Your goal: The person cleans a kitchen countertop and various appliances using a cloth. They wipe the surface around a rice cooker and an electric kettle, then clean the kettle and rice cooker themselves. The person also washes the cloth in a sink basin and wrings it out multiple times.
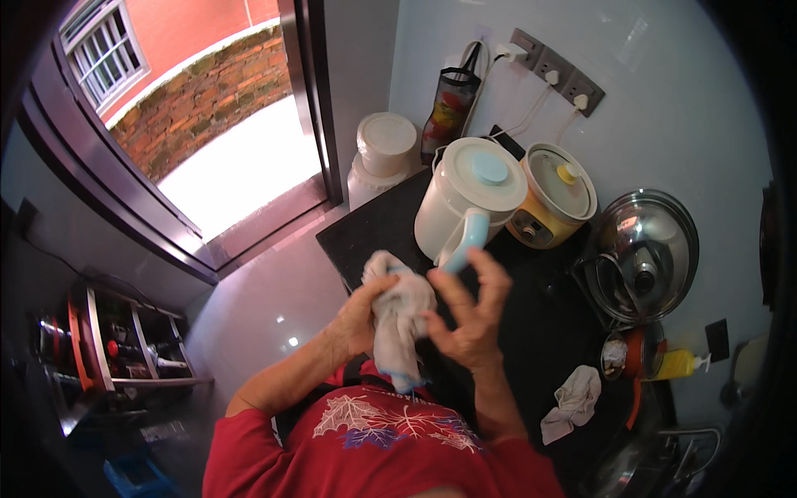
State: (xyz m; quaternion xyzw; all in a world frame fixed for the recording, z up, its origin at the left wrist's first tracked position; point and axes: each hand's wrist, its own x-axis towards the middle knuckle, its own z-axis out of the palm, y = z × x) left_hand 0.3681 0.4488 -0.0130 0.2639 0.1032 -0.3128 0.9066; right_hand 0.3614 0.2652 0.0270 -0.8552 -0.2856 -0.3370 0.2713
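Observation:
My left hand (366,309) grips a bunched pale cloth (401,317) with a blue edge, held in front of my body by the dark counter's near edge. To its right, my right hand (470,317) is raised with fingers spread; its thumb is close to the cloth, and whether it touches cannot be told. Just beyond those fingers is the light blue handle of a large white electric kettle (436,211) with its lid on. Another crumpled pale cloth (571,401) lies on the counter at the right.
A yellow electric cooker (548,211) with a glass lid stands behind the kettle. Along the wall are a large glass lid (644,255), a yellow pump bottle (675,364) and a sink (629,464). White tubs (383,149) stand beyond the counter corner; a metal rack (143,348) is at left.

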